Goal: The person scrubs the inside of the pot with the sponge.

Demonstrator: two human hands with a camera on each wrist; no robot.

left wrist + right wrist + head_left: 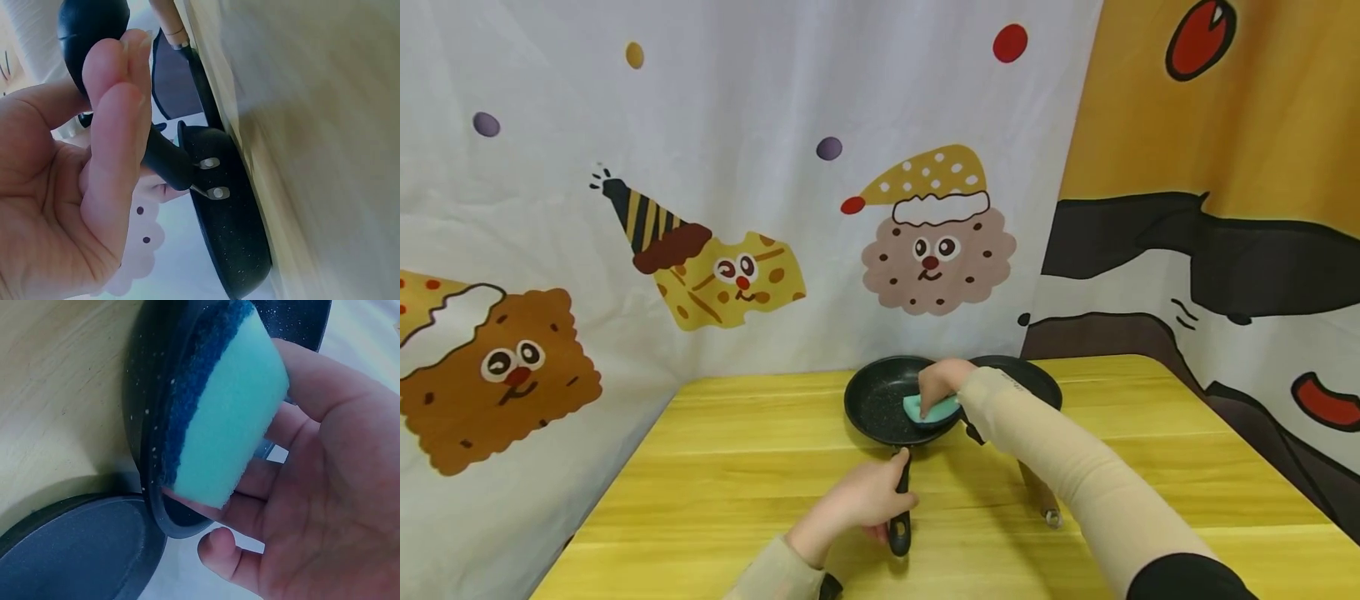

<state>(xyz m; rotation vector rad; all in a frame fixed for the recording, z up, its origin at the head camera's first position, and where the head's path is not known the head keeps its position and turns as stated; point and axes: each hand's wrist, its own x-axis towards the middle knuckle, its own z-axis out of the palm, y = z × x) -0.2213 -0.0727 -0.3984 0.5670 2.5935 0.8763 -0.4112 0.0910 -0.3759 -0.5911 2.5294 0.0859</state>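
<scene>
A black speckled frying pan (876, 402) sits on the table with its handle (900, 535) pointing toward me. My left hand (867, 497) grips that handle, fingers curled round it and the index finger stretched toward the pan. Inside the pan, at its right side, my right hand (942, 383) holds a two-layer sponge (231, 419). The sponge's turquoise foam faces the palm, while its dark blue scouring side lies along the pan's wall in the right wrist view. Fingers and thumb pinch the sponge by its edges.
A second dark pan (1033, 379) stands close at the right, partly hidden by my right arm; its wooden handle (1037, 492) points toward me. The yellow wood-grain table (737, 467) ends at a hanging cloth (760, 108) with cartoon prints.
</scene>
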